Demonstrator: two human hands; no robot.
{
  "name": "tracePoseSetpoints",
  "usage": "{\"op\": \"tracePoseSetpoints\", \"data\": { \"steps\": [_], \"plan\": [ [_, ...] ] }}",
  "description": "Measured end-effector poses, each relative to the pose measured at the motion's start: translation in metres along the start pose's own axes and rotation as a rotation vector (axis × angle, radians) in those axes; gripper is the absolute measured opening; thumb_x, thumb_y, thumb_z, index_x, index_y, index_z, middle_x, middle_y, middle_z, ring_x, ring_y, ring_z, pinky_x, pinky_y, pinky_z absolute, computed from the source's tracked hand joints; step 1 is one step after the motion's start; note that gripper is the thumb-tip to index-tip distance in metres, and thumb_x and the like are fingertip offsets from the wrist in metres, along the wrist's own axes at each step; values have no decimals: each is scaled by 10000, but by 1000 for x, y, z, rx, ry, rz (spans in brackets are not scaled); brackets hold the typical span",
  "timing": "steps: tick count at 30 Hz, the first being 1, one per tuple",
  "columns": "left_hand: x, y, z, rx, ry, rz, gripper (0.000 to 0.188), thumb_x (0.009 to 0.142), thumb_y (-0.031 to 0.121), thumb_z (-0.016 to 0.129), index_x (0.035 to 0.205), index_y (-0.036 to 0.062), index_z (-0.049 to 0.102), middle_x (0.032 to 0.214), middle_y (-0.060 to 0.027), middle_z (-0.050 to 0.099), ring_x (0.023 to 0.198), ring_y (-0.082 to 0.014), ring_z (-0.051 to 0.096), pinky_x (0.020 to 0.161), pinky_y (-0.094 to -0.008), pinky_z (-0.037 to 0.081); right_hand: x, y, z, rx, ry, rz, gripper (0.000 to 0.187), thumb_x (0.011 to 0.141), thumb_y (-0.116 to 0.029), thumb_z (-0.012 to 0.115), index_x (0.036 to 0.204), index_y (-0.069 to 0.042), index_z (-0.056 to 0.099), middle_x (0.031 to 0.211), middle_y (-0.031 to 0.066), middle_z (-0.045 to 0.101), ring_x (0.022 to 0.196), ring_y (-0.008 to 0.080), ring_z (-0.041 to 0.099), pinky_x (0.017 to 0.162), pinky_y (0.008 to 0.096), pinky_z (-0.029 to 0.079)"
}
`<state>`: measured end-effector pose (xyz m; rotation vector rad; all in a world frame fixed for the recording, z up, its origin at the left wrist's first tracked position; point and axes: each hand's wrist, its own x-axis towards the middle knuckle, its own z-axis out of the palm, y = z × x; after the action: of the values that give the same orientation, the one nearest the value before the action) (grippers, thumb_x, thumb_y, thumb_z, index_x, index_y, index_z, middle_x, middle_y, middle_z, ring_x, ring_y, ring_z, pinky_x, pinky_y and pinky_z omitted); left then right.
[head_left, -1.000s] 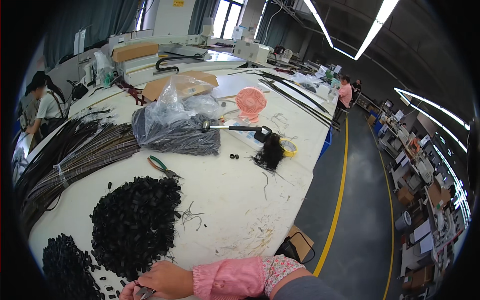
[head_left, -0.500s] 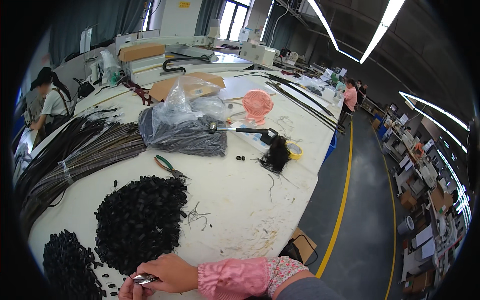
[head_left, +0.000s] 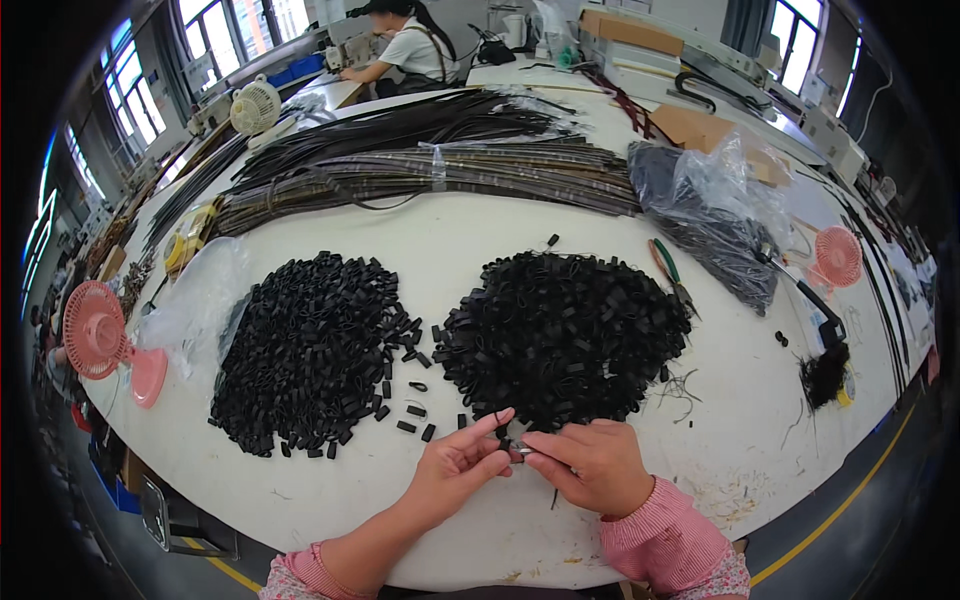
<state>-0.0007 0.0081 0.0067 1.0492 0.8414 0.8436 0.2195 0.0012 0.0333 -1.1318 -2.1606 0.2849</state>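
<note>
My right hand is closed round small silver thread snips, mostly hidden by its fingers. My left hand meets it fingertip to fingertip, thumb and fingers pinching a small black loop by the snips' tips; the fingers partly cover it. Just beyond both hands lies a large heap of black loops, some with loose threads. To the left spreads a second heap of black loops. Several single loops lie between the heaps.
Green-and-red-handled pliers lie beside the right heap. Behind are bundled dark strips and a plastic-wrapped black bundle. Pink fans stand at the left and right, near a hammer. A person sits across the table.
The view has swung left, bringing the left heap and left fan fully into sight. Both hands now show whole, still together at the near edge of the right heap.
</note>
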Motion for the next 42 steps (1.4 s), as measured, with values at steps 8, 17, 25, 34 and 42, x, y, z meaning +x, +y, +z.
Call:
{"op": "tracePoseSetpoints", "data": {
  "steps": [8, 17, 25, 34, 42],
  "plan": [
    [-6, -5, -6, 104, -62, 44, 538, 977, 51, 583, 1490, 83, 420, 1010, -21, 644, 888, -82, 623, 815, -232, 499, 3, -3, 9, -44, -8, 0, 213, 793, -217, 773, 997, -169, 728, 604, -19, 550, 481, 169, 523, 492, 301, 393],
    [-5, -3, -4, 112, -22, 37, 558, 978, 47, 570, 1505, 79, 390, 994, -20, 648, 880, -75, 617, 815, -228, 494, 1, -4, 9, 7, -41, 69, 173, 827, -203, 743, 992, -151, 731, 613, -5, 580, 494, 180, 560, 504, 308, 423],
    [-5, -6, -5, 95, -27, 41, 557, 979, 50, 570, 1505, 78, 388, 1000, -27, 648, 879, -81, 619, 817, -234, 498, 0, -3, 14, 148, -43, 152, 154, 856, -202, 719, 982, -116, 730, 680, 32, 649, 533, 197, 610, 508, 309, 456],
    [-5, -8, -4, 95, -31, 37, 556, 978, 46, 566, 1504, 73, 387, 968, -21, 638, 862, -81, 616, 805, -237, 499, -3, 0, 22, 350, 15, 235, 164, 873, -204, 707, 997, -100, 730, 751, 61, 693, 555, 205, 635, 508, 305, 480],
    [-5, -5, -2, 109, -57, 19, 552, 978, 38, 580, 1490, 11, 374, 1021, -45, 648, 887, -101, 622, 826, -265, 530, 0, -4, 19, 103, 4, 112, 135, 854, -201, 731, 973, -140, 725, 615, 0, 589, 493, 191, 574, 501, 313, 450]
  ]
}}
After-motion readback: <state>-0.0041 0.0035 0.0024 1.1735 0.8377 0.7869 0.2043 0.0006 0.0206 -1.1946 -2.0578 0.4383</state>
